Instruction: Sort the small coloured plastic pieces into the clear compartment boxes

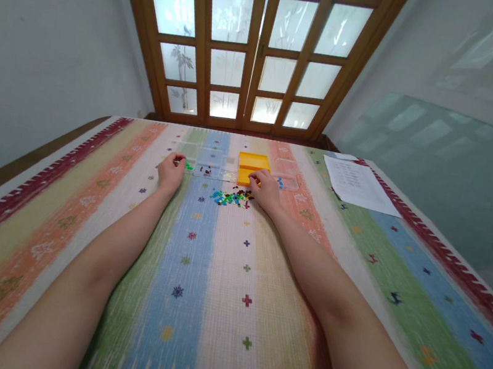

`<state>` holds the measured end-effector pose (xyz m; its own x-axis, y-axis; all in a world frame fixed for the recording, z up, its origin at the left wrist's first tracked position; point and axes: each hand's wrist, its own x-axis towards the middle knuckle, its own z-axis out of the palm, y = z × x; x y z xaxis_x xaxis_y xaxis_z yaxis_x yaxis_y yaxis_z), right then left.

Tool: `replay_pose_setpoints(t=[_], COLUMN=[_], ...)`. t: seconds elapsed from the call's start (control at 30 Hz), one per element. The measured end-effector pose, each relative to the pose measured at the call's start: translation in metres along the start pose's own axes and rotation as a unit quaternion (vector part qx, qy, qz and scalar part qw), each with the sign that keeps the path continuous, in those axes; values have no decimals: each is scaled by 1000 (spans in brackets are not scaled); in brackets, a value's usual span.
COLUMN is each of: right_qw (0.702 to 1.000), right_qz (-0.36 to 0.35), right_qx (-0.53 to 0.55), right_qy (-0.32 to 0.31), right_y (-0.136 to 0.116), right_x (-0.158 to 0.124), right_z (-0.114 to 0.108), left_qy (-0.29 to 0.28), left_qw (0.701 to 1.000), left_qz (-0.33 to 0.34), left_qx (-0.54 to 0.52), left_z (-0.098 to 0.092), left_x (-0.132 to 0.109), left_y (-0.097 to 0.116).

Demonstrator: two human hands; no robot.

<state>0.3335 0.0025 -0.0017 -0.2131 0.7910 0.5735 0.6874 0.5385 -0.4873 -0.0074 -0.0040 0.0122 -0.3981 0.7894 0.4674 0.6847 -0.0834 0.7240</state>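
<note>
My left hand (170, 173) is at the left end of a row of small open boxes, its fingers closed in a pinch beside the small green pieces (189, 166). Over the front part of a yellow box (254, 161) is my right hand (266, 190), fingertips pressed together. Whatever either hand pinches is too small to make out. Just in front of the row lies a loose pile of tiny coloured pieces (230, 197), blue, green, yellow and dark red. A clear box (213, 160) holds a few dark red pieces (205, 170). Blue pieces (280, 182) sit in a clear box right of my right hand.
A striped, patterned cloth (177, 323) covers the table. Printed white paper (359, 185) lies at the far right. Beyond the table's far edge stand wooden doors (255, 48) with glass panes, and a pale glass panel (440, 171) leans along the right wall.
</note>
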Motion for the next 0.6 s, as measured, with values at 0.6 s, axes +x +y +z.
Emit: replay_pose_setpoints(t=[0.6], right_qw=[1000], right_qz=[-3], right_qx=[11], right_qy=[-22], right_y=[-9], right_x=[-2], right_z=[-5], left_qy=[39], left_qw=[998], left_qz=[-47], left_qx=[21], left_z=[-2], left_x=[7], left_y=[-13])
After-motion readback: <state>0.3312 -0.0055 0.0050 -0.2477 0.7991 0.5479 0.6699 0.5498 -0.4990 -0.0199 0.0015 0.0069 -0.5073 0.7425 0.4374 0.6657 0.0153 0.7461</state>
